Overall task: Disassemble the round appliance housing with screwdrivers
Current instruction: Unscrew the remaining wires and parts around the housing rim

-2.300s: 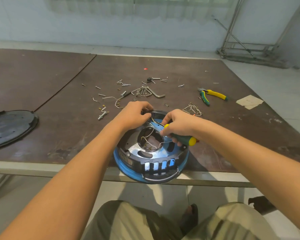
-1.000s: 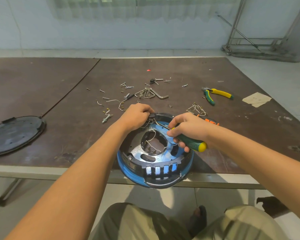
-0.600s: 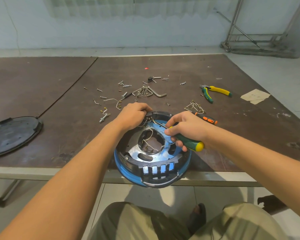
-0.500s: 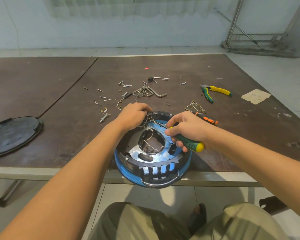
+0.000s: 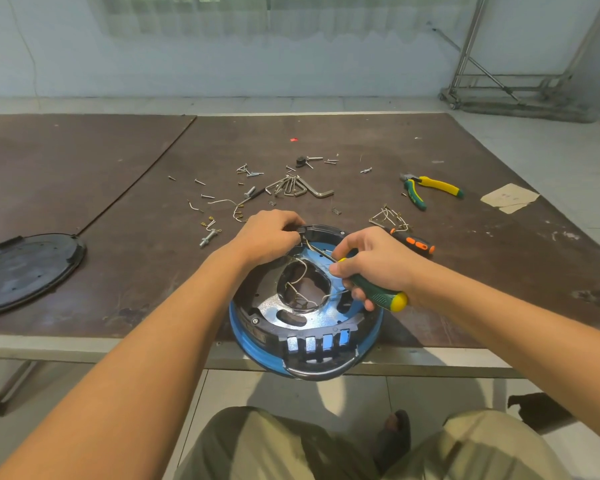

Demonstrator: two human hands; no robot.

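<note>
The round housing (image 5: 302, 337), blue-rimmed with a black and shiny metal inside, lies at the table's front edge and overhangs it. Loose wires (image 5: 300, 287) cross its central opening. My left hand (image 5: 267, 237) grips a small black part on the housing's far rim. My right hand (image 5: 371, 263) holds a screwdriver with a green and yellow handle (image 5: 381, 297); its metal shaft points up-left toward that part. A second screwdriver with a black and orange handle (image 5: 414, 242) lies just behind my right hand.
Loose screws, wire scraps and a bunch of hex keys (image 5: 298, 188) are scattered behind the housing. Yellow-green pliers (image 5: 426, 188) lie at the right, a paper scrap (image 5: 508, 199) farther right. A dark round cover (image 5: 25, 268) rests at the left edge. My knees are below the table.
Over the earlier frames both hands have kept their grips at the housing's far rim; the view shifted slightly and the right hand with the screwdriver moved only a little.
</note>
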